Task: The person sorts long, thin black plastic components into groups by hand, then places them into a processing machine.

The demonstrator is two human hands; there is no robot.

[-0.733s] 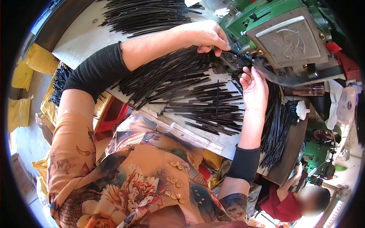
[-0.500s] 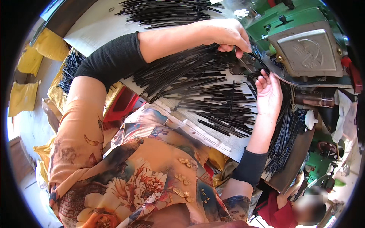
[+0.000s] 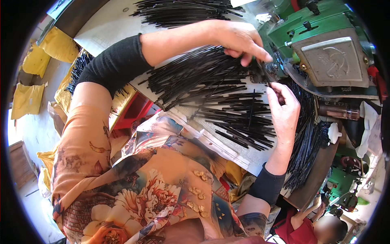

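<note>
Thin black strips (image 3: 195, 73) lie in dense layers on the pale tabletop. My left hand (image 3: 239, 40) reaches across from the left beside the green machine, its index finger stretched out and its other fingertips bent below, apart from each other. Close under it is the upper end of a dark strip (image 3: 265, 75); whether a fingertip touches that end I cannot make out. My right hand (image 3: 285, 107) pinches the lower end of this strip between thumb and fingers, just below the machine's edge.
The green machine (image 3: 325, 53) with a grey cover plate stands at the right. Another bundle of strips (image 3: 183, 12) lies at the far edge, and long strips (image 3: 304, 154) hang beside my right forearm. A co-worker in a red sleeve (image 3: 298, 227) sits at the lower right.
My left hand has loosened from a pinch, its index finger now extended. My right hand has turned from palm up to a pinch and come slightly nearer. The view has shifted a little.
</note>
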